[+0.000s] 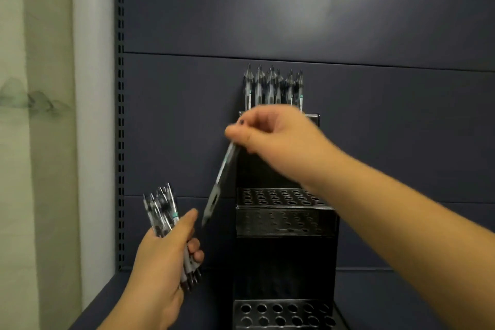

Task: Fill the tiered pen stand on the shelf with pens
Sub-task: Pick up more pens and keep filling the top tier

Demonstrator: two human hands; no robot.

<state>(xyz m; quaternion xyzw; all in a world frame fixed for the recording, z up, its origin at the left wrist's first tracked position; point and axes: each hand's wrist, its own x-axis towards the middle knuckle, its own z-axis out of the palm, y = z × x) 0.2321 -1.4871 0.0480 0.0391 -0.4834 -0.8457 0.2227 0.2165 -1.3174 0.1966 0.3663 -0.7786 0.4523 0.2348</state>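
Three-tier black stand (284, 220) sits on the shelf (401, 300) against the back panel (267, 8); several pens (273, 86) stand tips-up in its top tier. Right hand (278, 131) pinches one pen (218, 185), tilted, just left of stand. Left hand (163, 257) grips a bundle (160, 209) lower left of stand.

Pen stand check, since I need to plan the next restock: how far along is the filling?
Done: a row of clear pens stands in the top tier of the black perforated metal pen stand. In hand: the right hand pinches one clear pen, and the left hand grips a bundle of pens. Left: the visible middle tier holes and bottom tier holes look empty.
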